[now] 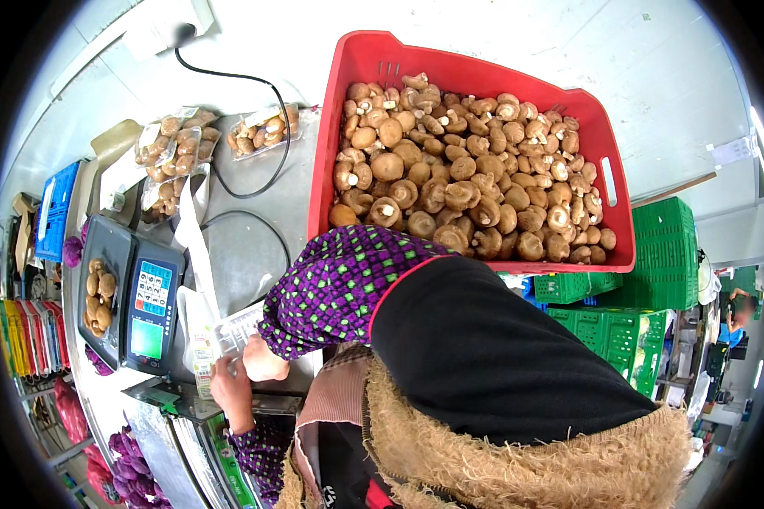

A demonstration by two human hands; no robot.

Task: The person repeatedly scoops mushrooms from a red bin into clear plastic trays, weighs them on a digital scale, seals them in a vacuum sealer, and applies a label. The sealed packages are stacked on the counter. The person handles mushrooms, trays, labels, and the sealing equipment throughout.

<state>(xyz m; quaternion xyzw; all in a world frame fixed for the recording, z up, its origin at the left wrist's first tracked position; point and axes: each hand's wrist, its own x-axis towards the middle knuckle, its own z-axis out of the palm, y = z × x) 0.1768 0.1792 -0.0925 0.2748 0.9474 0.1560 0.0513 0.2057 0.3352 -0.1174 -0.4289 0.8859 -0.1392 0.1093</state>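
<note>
My left hand (232, 394) reaches up from the lower edge, its fingertips bent together beside a white printed label strip (202, 360). What those fingers pinch, if anything, is too small to name. Close against it, my right hand (265, 361) is curled at the lower edge of a clear plastic tray (239, 329); its fingers are mostly hidden behind the back of the hand. A patterned purple sleeve (348, 284) covers that forearm. To the left stands a digital scale (150, 305) with several brown mushrooms (99, 297) on its platform.
A red crate (611, 182) heaped with mushrooms stands beyond my right arm. Wrapped mushroom packs (178, 148) lie at the back left, near a black cable (272, 85). Green crates (654, 254) are stacked at right. Purple netted bundles (132, 467) sit at lower left.
</note>
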